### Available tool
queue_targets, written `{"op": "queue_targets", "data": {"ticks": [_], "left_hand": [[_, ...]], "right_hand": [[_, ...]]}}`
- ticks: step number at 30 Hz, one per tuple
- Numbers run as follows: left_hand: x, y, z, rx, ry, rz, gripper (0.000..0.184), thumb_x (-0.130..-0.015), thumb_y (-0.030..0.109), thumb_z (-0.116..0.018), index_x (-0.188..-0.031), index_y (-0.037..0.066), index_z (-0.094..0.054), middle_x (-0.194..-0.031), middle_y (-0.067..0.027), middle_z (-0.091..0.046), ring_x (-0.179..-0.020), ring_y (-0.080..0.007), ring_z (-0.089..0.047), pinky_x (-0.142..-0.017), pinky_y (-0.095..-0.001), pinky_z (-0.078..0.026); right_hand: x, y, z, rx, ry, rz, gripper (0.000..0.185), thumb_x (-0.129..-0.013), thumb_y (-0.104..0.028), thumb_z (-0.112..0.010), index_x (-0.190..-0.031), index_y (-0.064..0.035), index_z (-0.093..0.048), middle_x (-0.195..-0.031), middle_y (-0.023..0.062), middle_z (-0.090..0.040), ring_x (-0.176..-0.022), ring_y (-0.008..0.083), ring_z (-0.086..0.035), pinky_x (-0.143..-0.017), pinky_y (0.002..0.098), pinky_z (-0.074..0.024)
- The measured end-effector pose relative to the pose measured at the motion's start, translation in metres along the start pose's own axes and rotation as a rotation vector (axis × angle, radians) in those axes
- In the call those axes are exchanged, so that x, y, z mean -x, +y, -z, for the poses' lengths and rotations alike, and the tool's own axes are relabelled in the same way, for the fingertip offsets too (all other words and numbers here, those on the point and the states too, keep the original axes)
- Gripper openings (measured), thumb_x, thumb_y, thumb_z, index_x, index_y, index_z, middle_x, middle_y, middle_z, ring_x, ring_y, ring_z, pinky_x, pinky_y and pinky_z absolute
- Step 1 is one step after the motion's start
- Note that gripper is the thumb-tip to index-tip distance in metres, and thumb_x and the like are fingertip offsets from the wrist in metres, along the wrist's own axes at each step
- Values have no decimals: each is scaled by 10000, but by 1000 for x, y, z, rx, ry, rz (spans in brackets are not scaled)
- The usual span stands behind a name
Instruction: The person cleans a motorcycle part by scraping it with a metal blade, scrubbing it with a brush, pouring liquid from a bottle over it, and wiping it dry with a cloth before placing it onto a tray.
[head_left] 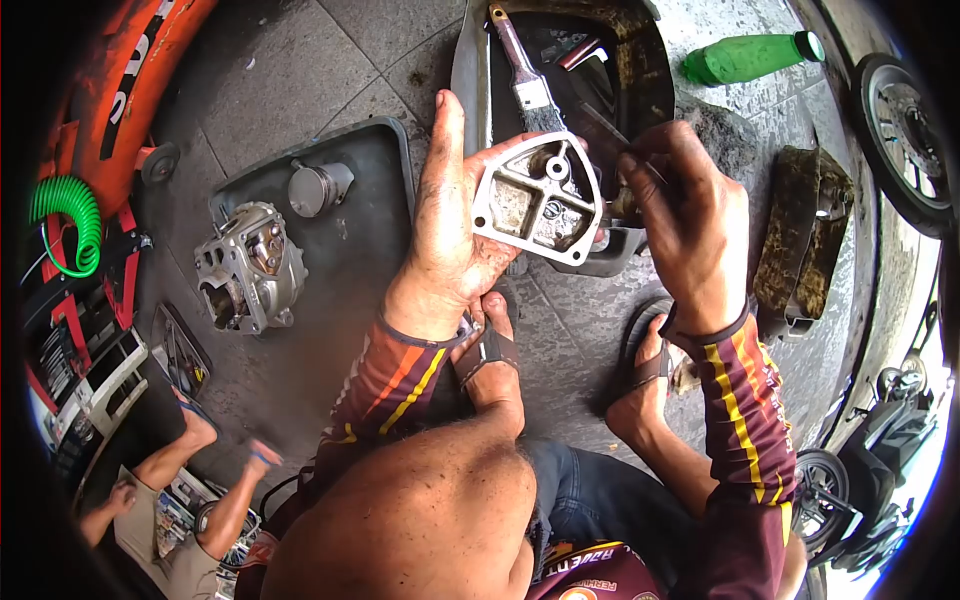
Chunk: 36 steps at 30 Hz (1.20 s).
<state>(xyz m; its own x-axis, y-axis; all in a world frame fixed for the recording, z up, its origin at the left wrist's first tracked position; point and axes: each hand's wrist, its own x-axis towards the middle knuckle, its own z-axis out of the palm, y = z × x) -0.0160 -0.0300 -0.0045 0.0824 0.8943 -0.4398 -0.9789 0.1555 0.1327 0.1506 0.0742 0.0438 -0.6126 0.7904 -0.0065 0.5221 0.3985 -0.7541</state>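
Note:
My left hand (pixel 440 225) holds a cast metal engine cover (pixel 537 197), its hollow ribbed side turned up and its pale flat rim facing me. The thumb stands out to the left, and the other fingers pass behind the part. Just right of the cover, my right hand (pixel 690 215) is closed in a pinch. A thin dark strip-like tool (pixel 604 123) runs from its fingertips toward the upper left; its exact kind is unclear. Beyond the cover, a paintbrush (pixel 518 60) with dark bristles leans in a dirty basin (pixel 655 75).
At left, a cylinder head (pixel 255 265) and a piston (pixel 318 188) lie at a grey tray (pixel 395 150). A green bottle (pixel 750 58), a grimy metal container (pixel 795 235) and a wheel (pixel 900 130) are at right. Another person (pixel 185 500) sits at lower left.

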Motion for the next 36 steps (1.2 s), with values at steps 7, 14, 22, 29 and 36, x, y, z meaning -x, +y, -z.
{"op": "queue_targets", "data": {"ticks": [7,14,22,29,36], "left_hand": [[-1,0,2,-78,8,-18,983,-926,759,-278,-1277,-131,-506,-1140,-277,-650,-986,-379,-691,-857,-564,-574],[0,0,6,-70,-4,-23,987,-929,754,-282,-1288,-140,-495,-1145,-274,-646,-978,-395,-687,-850,-568,-574],[3,0,-1,-251,35,-173,968,-934,759,-229,-1234,-106,-543,-1070,-219,-667,-938,-348,-700,-832,-508,-595],[2,2,2,-451,61,-339,872,-972,706,-189,-1207,-41,-572,-1090,-196,-658,-983,-342,-685,-865,-493,-583],[-11,0,19,256,-43,-129,570,-1051,435,-316,-1375,-11,-458,-1322,-251,-546,-1234,-471,-513,-1057,-602,-419]], "right_hand": [[2,-6,2,30,-36,14,106,-893,-126,-669,-936,-69,-590,-743,144,-659,-685,350,-674,-579,384,-512],[0,-2,0,41,-49,21,117,-899,-155,-664,-925,-77,-580,-750,144,-663,-697,357,-674,-589,401,-515],[-3,19,3,13,112,-60,122,-914,-153,-647,-952,-53,-590,-737,160,-662,-660,347,-676,-577,397,-510],[18,108,17,186,271,-127,144,-895,-131,-679,-944,5,-671,-872,165,-678,-780,284,-684,-707,351,-516],[26,167,23,322,312,-163,130,-901,-132,-654,-972,-24,-673,-874,155,-668,-810,321,-665,-740,380,-514]]}}
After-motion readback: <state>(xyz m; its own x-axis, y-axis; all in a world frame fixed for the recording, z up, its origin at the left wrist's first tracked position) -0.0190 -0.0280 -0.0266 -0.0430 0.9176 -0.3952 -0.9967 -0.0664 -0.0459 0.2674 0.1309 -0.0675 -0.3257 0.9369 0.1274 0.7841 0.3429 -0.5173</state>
